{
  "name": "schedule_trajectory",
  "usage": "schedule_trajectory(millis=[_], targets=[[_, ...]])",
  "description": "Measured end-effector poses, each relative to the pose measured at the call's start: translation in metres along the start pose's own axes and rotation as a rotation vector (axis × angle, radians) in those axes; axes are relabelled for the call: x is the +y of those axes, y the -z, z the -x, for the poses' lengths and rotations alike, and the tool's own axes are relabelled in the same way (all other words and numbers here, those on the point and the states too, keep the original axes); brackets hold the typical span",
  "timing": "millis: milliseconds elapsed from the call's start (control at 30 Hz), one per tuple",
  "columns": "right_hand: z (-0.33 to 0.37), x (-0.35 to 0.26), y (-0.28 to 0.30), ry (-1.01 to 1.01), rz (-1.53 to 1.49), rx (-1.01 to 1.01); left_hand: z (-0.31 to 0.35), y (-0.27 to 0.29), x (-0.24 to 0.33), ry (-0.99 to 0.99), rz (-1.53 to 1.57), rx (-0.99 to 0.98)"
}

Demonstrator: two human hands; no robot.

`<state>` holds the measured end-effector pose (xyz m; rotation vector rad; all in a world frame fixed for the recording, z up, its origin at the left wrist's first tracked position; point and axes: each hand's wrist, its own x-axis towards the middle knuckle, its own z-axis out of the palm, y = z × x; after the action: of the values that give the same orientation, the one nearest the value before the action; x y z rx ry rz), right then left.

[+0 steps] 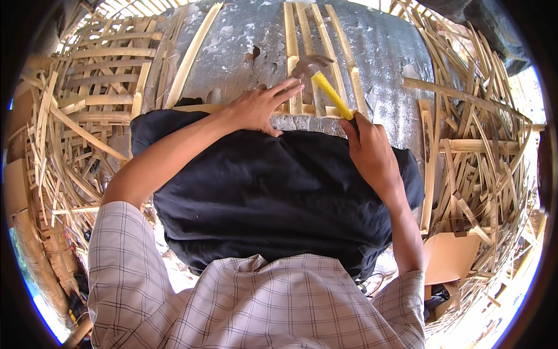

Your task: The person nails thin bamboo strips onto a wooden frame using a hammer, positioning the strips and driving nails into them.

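Observation:
My right hand (375,152) is wrapped around the dark grip of a claw hammer (331,93) with a yellow handle. The hammer's head is over upright bamboo strips (320,35) that lie side by side on a worn grey sheet (256,35). My left hand (258,109) rests with its fingers stretched and spread, fingertips near the hammer head. Beneath that hand a crosswise bamboo strip (203,108) runs along the sheet's near edge, partly hidden by the hand. Whether a nail stands there cannot be made out.
Black cloth (273,180) covers my lap, close below both hands. A single bamboo strip (195,52) lies on the sheet's left side. Woven bamboo (110,70) stands at the left; loose bamboo pieces (471,174) are heaped at the right, beside a cardboard piece (450,256).

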<state>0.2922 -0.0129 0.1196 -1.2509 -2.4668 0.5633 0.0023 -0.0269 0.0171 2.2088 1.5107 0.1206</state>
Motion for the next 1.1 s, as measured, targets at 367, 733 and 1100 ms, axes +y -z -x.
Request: schedule_trajectory(millis=[367,733,1100], targets=[[-0.007,-0.005,0.005,-0.106,-0.019,-0.081,-0.004,0.007,0.007,-0.001,-0.012,0.027],[0.000,0.009,-0.003,-0.087,-0.113,-0.055,-0.006,0.015,0.008,-0.009,0.050,-0.013],[0.016,0.016,-0.023,-0.068,-0.164,0.051,-0.005,0.003,0.005,0.005,-0.054,0.019]])
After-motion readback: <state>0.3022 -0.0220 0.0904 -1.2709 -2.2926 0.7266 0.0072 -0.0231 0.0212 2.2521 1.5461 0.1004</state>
